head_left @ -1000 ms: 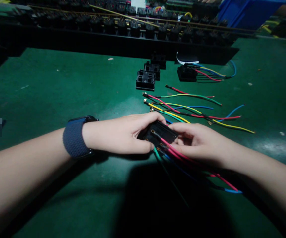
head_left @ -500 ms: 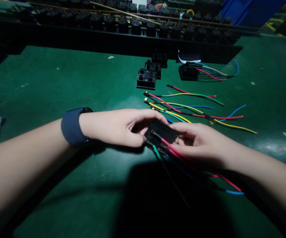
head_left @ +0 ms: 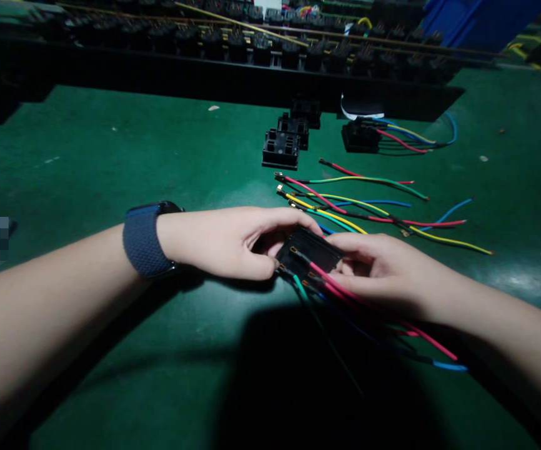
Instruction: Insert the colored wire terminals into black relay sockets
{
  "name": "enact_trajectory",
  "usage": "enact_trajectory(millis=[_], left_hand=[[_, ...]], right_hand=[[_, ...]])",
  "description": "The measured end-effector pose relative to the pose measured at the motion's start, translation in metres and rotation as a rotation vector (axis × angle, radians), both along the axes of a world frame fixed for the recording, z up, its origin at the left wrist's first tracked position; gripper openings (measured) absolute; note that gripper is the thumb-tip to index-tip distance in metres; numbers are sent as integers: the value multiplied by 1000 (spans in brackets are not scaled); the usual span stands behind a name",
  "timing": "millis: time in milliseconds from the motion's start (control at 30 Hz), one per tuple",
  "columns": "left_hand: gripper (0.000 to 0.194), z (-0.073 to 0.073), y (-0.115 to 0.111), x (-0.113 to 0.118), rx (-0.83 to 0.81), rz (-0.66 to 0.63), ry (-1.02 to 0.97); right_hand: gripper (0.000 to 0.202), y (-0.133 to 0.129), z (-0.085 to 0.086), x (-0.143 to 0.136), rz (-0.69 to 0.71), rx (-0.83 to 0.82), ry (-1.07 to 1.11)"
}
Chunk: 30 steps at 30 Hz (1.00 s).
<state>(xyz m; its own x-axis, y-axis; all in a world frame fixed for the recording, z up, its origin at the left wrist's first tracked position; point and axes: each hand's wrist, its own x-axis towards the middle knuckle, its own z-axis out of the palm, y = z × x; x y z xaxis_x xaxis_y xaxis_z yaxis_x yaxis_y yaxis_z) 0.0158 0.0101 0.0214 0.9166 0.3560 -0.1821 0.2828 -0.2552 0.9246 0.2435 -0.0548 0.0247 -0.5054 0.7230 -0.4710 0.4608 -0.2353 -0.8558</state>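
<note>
A black plastic block [head_left: 320, 245] is held between both hands above the green surface. My left hand [head_left: 247, 244], with a dark watch band [head_left: 143, 242] at the wrist, grips the block's left side with thumb and fingers. My right hand [head_left: 378, 265] closes on its right side. Red wires [head_left: 340, 289], a green wire [head_left: 300, 287] and a blue wire [head_left: 448, 365] run from the block down and to the right, with metal terminals at its face. The right fingertips are partly hidden.
Loose coloured wires [head_left: 368, 219] lie just beyond my hands. Black sockets [head_left: 280, 149] stand behind them, beside a wired black block [head_left: 360, 136]. A long black rack [head_left: 205, 74] crosses the back; a blue bin [head_left: 476, 25] is at the back right.
The whole view has shifted slightly, so the scene appears a little further right. Both hands keep their hold on the black block.
</note>
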Motion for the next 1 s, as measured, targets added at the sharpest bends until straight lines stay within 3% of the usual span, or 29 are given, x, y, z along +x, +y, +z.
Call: enact_trajectory(millis=[1000], left_hand=[[47, 4, -5, 6, -17, 23, 15]], right_hand=[[27, 1, 1, -1, 8, 0, -44]])
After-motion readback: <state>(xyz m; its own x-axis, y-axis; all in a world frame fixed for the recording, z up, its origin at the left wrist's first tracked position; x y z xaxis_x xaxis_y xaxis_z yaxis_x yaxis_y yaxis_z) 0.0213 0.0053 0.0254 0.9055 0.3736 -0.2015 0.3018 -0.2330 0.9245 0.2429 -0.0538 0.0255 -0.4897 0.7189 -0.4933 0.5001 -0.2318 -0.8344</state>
